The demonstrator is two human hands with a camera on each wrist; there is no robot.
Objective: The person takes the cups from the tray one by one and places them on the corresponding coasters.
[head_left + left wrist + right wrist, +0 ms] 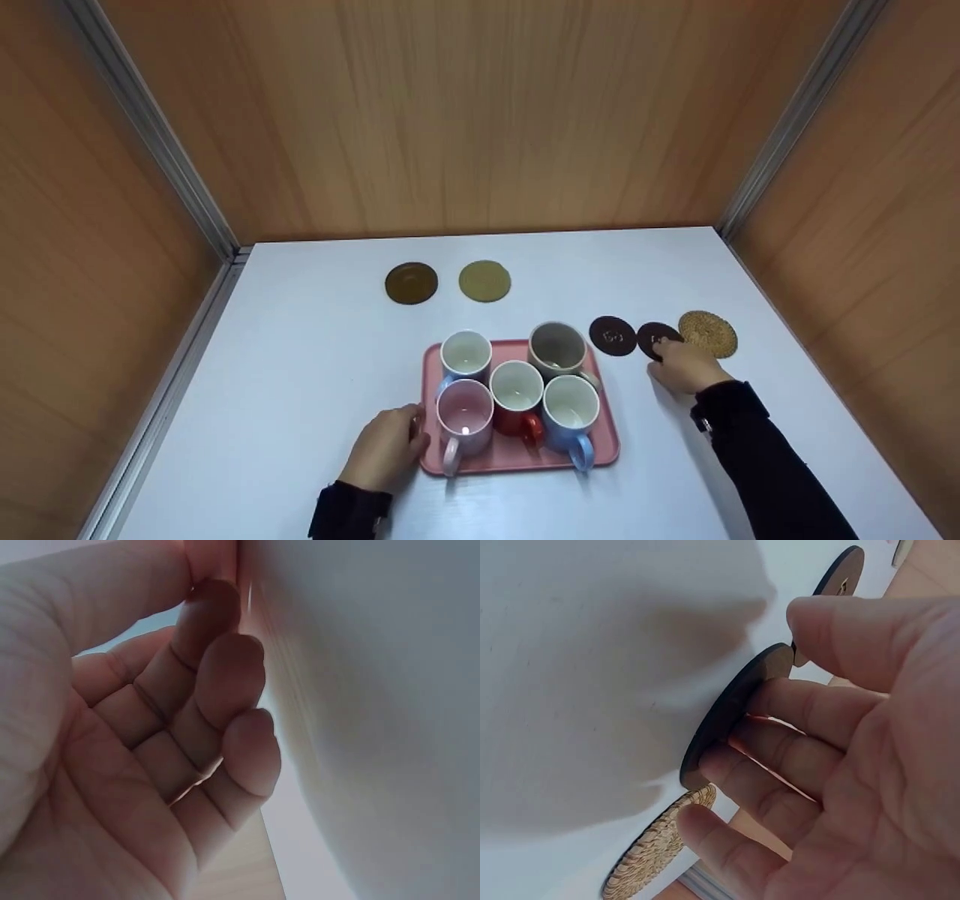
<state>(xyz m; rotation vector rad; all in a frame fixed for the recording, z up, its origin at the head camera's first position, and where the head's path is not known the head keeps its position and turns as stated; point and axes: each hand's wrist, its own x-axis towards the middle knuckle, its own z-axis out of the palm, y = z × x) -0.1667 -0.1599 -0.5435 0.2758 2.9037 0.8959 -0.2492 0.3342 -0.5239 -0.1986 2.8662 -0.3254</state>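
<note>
**A:** What am I looking at from the head camera?

**B:** I see a white table (300, 360) boxed in by wooden walls. A pink tray (517, 454) sits near the front edge with five mugs standing in it. My left hand (386, 446) rests against the tray's left rim beside the pink mug (463, 418); its fingers are curled at the rim, but I cannot tell whether they actually clamp it.

**A:** And the right hand?

**B:** My right hand (684, 365) is to the right of the tray, on a dark round coaster (656, 339). In the right wrist view the fingers (780, 757) lie along the disc's edge with the thumb on the opposite side, so I judge it pinched and tipped slightly off the table.

**A:** Where does that coaster sit relative to its neighbours?

**B:** It is the middle of three in a row: another dark coaster (613, 335) just to its left, towards the tray, and a woven straw coaster (709, 333) just beside it on the right. The disc lies directly ahead of the right fingertips; being round, it has no long axis. The right hand is far nearer than the left.

**A:** Anything else?

**B:** Two more coasters, brown (411, 283) and tan (484, 280), lie farther back.
</note>
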